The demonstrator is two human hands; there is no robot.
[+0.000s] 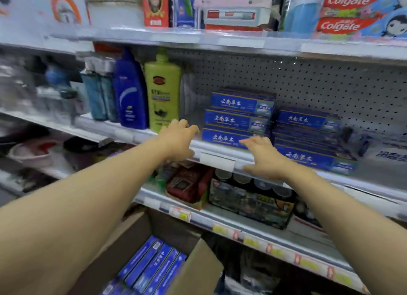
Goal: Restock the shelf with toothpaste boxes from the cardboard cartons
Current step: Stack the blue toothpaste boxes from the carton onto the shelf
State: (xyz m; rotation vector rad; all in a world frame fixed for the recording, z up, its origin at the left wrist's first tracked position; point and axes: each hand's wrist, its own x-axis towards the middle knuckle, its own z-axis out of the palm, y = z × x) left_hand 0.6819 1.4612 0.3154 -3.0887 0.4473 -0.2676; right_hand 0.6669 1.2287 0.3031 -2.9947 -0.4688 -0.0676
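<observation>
Blue toothpaste boxes stand in two stacks on the middle shelf [220, 157]: a left stack [237, 118] of three layers and a right stack [308, 138] that leans askew. My left hand [178, 138] hovers at the shelf edge just left of the left stack, fingers loosely curled and holding nothing. My right hand [264, 156] reaches in front of the lowest box of the left stack, fingers straight, empty. Below, an open cardboard carton [198, 264] holds several more blue boxes [152, 270].
A green bottle [164, 92] and a blue bottle [130, 92] stand left of the stacks. Colgate boxes [348, 13] fill the top shelf. The lower shelf holds a red pack [187, 184] and a dark box [251, 204]. Pegboard backs the shelf.
</observation>
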